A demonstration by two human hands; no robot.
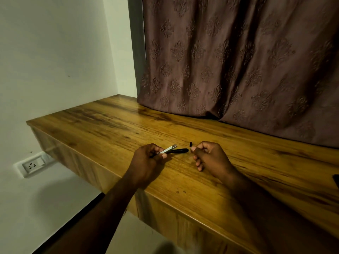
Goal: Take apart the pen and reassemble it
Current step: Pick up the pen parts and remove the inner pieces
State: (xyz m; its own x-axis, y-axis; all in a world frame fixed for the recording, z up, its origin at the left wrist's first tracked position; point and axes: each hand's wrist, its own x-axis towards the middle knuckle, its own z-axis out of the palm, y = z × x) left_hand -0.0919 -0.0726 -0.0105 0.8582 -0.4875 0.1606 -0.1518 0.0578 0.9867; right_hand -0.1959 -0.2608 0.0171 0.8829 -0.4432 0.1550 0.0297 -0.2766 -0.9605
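Note:
My left hand (147, 158) grips two pen parts at once just above the wooden table (113, 125): a black pen barrel (178, 150) pointing right and a pale, silvery piece (168, 149) angled above it. A small black pen piece (190, 143) stands by itself on the table, just beyond my right thumb. My right hand (209, 156) hovers to the right of the barrel's tip, thumb and forefinger pinched together. Whether anything sits between those fingertips is too small to tell.
A brown patterned curtain (238, 61) hangs down onto the back of the table. The table's front edge runs diagonally under my forearms. A wall socket (33, 165) sits low on the white wall at left. A dark object (336, 180) pokes in at the right edge.

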